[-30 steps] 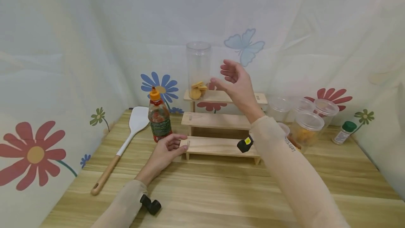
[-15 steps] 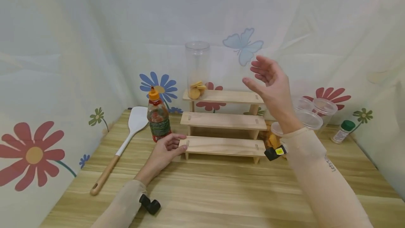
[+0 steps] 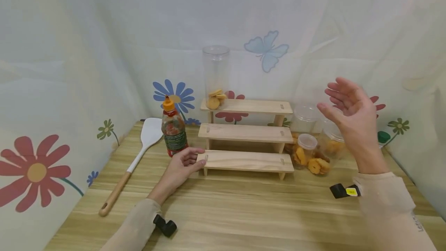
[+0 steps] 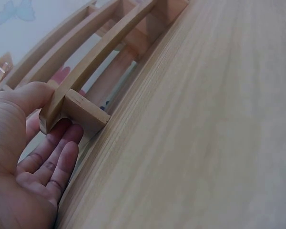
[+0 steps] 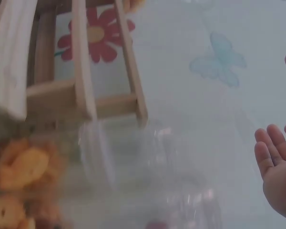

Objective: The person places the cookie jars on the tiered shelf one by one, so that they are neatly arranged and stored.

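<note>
A three-step wooden rack (image 3: 245, 133) stands on a table (image 3: 244, 212), and a person's left hand (image 3: 182, 165) grips the left end of its lowest step. The left wrist view shows the thumb above that step and the fingers (image 4: 64, 162) bent beneath it, a narrow hold with only the board's end inside; this probably keeps the rack from shifting.

The right hand (image 3: 355, 119) is raised in the air to the rack's right, holding nothing. Its thumb stands well apart from its gently bent fingers, a spread that looks wide enough to go round a jar.

On the left end of the rack's top step stands a tall jar (image 3: 215, 71), upright, a few round biscuits (image 3: 214, 103) at its bottom. Resting on its base, it looks steady there.

Right of the rack, a small jar (image 3: 305, 152) of yellow snacks stands among larger jars (image 3: 302, 121); the right hand hides part of this group. Farther right of the rack, a green cap (image 3: 384, 136) shows.

Left of the rack a sauce bottle (image 3: 175, 134) stands upright; whether the left hand touches it, I cannot tell. Farther left lies a spatula (image 3: 150, 133), handle toward the person.

Behind the rack hangs a flowered cloth (image 3: 139, 30).
</note>
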### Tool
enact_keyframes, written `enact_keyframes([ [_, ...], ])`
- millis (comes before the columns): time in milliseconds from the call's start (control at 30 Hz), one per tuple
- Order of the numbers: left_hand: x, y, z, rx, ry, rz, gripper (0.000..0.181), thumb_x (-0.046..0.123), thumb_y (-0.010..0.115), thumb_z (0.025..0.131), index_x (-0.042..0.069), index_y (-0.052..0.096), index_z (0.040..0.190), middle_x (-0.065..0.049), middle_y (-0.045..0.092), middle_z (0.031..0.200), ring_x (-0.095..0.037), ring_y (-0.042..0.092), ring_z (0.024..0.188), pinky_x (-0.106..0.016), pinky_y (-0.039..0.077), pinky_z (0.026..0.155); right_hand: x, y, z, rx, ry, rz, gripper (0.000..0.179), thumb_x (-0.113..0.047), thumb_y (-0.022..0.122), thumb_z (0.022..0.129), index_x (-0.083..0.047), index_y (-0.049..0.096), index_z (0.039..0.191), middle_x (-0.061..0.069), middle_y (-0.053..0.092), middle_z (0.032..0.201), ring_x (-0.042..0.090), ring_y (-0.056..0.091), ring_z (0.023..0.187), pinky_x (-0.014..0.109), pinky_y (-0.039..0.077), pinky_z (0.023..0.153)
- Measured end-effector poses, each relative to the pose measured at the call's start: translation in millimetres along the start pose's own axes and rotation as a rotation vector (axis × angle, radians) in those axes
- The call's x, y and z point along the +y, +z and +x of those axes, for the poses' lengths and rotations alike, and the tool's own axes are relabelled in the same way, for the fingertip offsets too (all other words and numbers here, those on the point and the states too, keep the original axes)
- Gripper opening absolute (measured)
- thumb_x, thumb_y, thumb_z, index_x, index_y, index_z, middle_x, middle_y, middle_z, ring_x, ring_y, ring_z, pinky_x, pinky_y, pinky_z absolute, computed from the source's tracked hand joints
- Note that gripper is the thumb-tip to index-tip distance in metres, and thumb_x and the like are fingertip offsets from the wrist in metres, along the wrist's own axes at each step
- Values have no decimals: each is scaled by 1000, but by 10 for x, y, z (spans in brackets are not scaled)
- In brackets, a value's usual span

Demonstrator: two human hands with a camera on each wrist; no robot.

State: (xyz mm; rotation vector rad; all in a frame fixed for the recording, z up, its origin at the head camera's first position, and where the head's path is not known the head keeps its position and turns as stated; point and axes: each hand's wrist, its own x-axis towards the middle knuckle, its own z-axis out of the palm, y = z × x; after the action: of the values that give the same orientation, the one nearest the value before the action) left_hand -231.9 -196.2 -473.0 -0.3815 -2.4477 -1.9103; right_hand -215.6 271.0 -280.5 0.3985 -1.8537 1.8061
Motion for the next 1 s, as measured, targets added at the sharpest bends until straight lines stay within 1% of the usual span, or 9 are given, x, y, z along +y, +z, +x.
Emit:
enact_keyframes([
  [200,0,2,-2,1,-1,2,37,21,84,103,11,75,137,-16,75,114,-23,69,105,-25,56,90,140,-410,-176,66,23,3,68,13,84,92,-8,62,153,3,70,138,15,65,127,13,50,105],
  [367,-8,4,0,-2,2,6,37,21,84,103,11,75,137,-16,76,114,-23,70,103,-26,56,89,312,-617,-334,76,80,-44,67,10,84,94,-7,60,154,-1,70,138,11,66,124,10,51,101],
  [433,-7,5,-1,1,3,8,36,21,84,103,11,75,137,-16,76,113,-22,70,103,-26,57,89,386,-663,-396,64,108,-117,68,7,84,96,-7,58,157,-4,69,140,9,65,125,8,50,101],
  [567,12,3,-4,9,5,13,36,20,84,103,11,75,137,-16,76,113,-22,70,103,-25,56,89,512,-711,-493,53,149,-353,72,-5,85,100,-12,52,164,-9,66,146,3,60,130,6,47,104],
  [633,25,1,-6,12,6,16,36,20,84,103,10,75,137,-15,76,113,-22,69,103,-25,56,89,569,-718,-531,54,172,-426,74,-10,85,101,-15,50,166,-8,64,149,0,58,132,6,45,105],
  [700,35,1,-9,14,6,16,36,20,84,103,10,75,136,-15,76,113,-22,69,104,-25,56,89,629,-726,-569,50,192,-459,74,-14,84,102,-17,49,167,-7,62,154,-2,56,132,5,45,104],
  [800,39,1,-11,11,2,8,36,19,85,103,10,75,136,-14,76,113,-22,69,104,-25,56,89,731,-735,-631,37,223,-465,75,-17,84,103,-19,48,168,-5,60,157,-3,56,130,5,47,101],
  [900,34,3,-12,6,1,1,36,20,84,103,11,75,136,-15,75,114,-23,69,104,-25,56,89,847,-745,-712,21,244,-482,74,-21,85,103,-18,48,167,-10,61,151,-3,57,126,4,48,98],
  [1000,24,4,-10,5,6,-1,36,20,85,103,11,76,136,-15,76,113,-23,69,103,-25,56,88,962,-745,-796,10,255,-488,68,-21,86,102,-17,53,161,-18,63,138,-3,58,123,4,48,97],
])
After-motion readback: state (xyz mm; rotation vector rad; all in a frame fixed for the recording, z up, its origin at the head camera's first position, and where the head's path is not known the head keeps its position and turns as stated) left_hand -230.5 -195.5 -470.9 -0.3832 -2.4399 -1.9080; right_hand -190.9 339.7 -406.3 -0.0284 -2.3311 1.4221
